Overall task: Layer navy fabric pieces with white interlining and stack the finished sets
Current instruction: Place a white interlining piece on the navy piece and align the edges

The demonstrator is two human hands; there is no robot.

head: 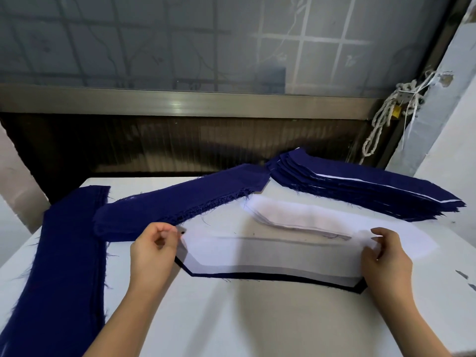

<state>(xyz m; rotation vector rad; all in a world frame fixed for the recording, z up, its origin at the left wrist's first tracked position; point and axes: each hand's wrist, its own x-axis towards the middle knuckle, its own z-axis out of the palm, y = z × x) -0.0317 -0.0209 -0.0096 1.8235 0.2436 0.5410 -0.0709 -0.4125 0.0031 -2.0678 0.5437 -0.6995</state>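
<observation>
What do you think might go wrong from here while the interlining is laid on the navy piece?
The white interlining, pinched at its ends by the left hand and right hand, leaves the navy piece showing mainly along the near edge, so the set may sit misaligned. Its far edge reaches the spare interlining pile, so a shift could drag sheets along.
</observation>
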